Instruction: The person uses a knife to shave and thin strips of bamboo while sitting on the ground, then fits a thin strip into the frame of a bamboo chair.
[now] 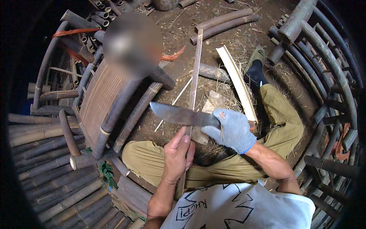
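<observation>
My right hand (pixel 232 130), in a pale blue work glove, grips the handle of a big dark knife (pixel 183 115) whose blade points left. The blade lies across a long thin bamboo strip (pixel 195 72) that runs from my lap up to the far ground. My bare left hand (pixel 177 154) holds the near end of that strip just below the blade. I sit on the dirt ground in olive trousers, right leg stretched out.
A split bamboo half (pixel 238 82) lies beside my right leg. A bamboo chair frame (pixel 106 103) stands at the left, stacked bamboo poles (pixel 49 171) at the lower left, curved bamboo frames (pixel 328 68) at the right. Shavings and offcuts litter the ground.
</observation>
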`<action>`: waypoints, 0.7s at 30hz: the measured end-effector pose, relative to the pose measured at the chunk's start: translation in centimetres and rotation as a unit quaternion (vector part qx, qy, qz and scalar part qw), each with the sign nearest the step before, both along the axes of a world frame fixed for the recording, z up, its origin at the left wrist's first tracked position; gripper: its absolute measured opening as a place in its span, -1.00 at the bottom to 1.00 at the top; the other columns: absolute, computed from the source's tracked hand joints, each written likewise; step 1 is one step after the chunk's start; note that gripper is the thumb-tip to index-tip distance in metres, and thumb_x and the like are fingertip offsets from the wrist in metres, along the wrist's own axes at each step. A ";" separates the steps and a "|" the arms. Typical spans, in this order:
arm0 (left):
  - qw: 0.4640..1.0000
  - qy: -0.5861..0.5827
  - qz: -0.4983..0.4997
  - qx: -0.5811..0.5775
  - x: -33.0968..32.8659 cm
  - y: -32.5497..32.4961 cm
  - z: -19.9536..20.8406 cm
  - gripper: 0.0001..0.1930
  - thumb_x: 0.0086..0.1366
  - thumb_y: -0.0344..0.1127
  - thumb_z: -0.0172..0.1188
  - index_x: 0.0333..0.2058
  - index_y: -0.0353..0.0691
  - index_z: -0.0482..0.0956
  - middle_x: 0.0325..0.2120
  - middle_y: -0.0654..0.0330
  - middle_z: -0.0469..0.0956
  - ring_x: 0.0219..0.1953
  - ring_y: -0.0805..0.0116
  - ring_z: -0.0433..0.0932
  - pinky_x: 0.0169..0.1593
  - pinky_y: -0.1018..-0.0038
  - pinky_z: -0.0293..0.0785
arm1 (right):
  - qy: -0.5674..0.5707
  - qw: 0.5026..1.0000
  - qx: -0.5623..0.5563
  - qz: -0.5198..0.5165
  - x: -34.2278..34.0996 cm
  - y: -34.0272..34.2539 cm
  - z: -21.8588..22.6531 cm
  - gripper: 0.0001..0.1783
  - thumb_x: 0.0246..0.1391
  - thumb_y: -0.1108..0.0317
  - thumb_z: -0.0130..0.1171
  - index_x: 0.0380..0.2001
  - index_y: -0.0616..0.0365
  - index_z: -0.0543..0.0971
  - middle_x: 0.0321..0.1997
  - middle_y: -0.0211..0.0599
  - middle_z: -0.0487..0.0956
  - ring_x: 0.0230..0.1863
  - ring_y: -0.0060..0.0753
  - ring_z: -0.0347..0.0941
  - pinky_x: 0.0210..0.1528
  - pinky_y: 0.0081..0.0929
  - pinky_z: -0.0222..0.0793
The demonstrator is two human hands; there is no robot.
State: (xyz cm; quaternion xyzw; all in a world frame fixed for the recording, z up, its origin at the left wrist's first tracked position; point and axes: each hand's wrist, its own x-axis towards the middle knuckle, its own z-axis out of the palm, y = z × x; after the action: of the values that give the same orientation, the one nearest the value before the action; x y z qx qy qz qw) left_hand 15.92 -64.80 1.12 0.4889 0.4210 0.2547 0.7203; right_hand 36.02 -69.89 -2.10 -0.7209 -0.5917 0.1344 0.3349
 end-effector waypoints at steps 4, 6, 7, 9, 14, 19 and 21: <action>0.997 0.032 -0.057 -0.046 -1.9 -1.3 0.5 -0.48 0.52 -0.18 0.02 0.37 -0.20 0.25 -0.70 0.37 0.32 -0.78 0.66 0.16 -0.72 0.66 0.08 | -0.011 0.993 -0.029 -0.111 3.4 1.1 -0.6 -0.44 0.12 -0.22 0.22 -0.32 0.15 0.60 -0.40 0.01 0.62 -0.33 0.14 0.60 -0.31 -0.09 0.51; 0.994 0.002 -0.089 -0.056 -3.8 -2.3 -0.1 -0.48 0.51 -0.18 0.03 0.36 -0.19 0.27 -0.71 0.39 0.31 -0.77 0.67 0.16 -0.71 0.67 0.08 | -0.023 0.989 -0.033 -0.140 5.8 1.5 -0.8 -0.43 0.14 -0.23 0.20 -0.31 0.15 0.60 -0.42 0.01 0.62 -0.35 0.14 0.60 -0.32 -0.09 0.50; 0.993 0.019 -0.088 -0.070 -4.4 -2.6 0.2 -0.47 0.51 -0.17 0.03 0.37 -0.21 0.25 -0.72 0.40 0.29 -0.77 0.67 0.15 -0.70 0.67 0.06 | -0.059 0.989 0.000 -0.135 6.5 1.5 -1.1 -0.44 0.15 -0.22 0.19 -0.31 0.15 0.60 -0.43 0.01 0.62 -0.37 0.13 0.59 -0.34 -0.08 0.50; 0.992 0.053 -0.097 -0.057 -4.8 -2.8 0.8 -0.51 0.53 -0.27 -0.03 0.36 -0.24 0.26 -0.72 0.42 0.27 -0.75 0.66 0.14 -0.67 0.67 0.04 | -0.131 0.982 0.063 -0.123 7.6 1.3 -2.0 -0.45 0.17 -0.20 0.18 -0.31 0.14 0.60 -0.47 0.01 0.61 -0.41 0.13 0.59 -0.37 -0.08 0.49; 0.991 0.063 -0.111 -0.048 -7.1 -3.5 0.7 -0.54 0.53 -0.33 -0.05 0.35 -0.25 0.29 -0.72 0.41 0.28 -0.73 0.66 0.15 -0.65 0.65 0.05 | -0.093 0.985 0.005 -0.146 8.4 0.8 -2.3 -0.52 0.19 -0.13 0.19 -0.30 0.13 0.59 -0.49 0.00 0.60 -0.43 0.13 0.58 -0.39 -0.07 0.49; 0.994 0.030 -0.089 -0.056 -7.4 -3.9 -0.5 -0.54 0.52 -0.34 -0.01 0.34 -0.25 0.30 -0.70 0.40 0.30 -0.72 0.65 0.18 -0.65 0.64 0.07 | -0.072 0.994 0.011 0.077 5.5 0.1 -0.6 -0.48 0.07 -0.19 0.26 -0.31 0.09 0.59 -0.40 0.03 0.59 -0.33 0.15 0.57 -0.30 0.01 0.48; 0.993 0.031 -0.094 -0.057 -7.8 -3.7 -0.4 -0.54 0.52 -0.33 0.00 0.33 -0.26 0.31 -0.69 0.39 0.33 -0.72 0.65 0.19 -0.65 0.64 0.08 | -0.108 0.993 -0.024 0.032 7.3 0.9 -1.4 -0.53 0.10 -0.14 0.22 -0.32 0.09 0.59 -0.43 -0.01 0.57 -0.35 0.12 0.58 -0.30 -0.02 0.49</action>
State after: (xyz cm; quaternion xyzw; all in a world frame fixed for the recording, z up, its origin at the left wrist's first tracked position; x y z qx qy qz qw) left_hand 8.12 -68.53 0.73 0.4921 0.4087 0.1463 0.7546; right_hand 43.29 -68.97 -3.46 -0.7198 -0.6437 0.0804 0.2469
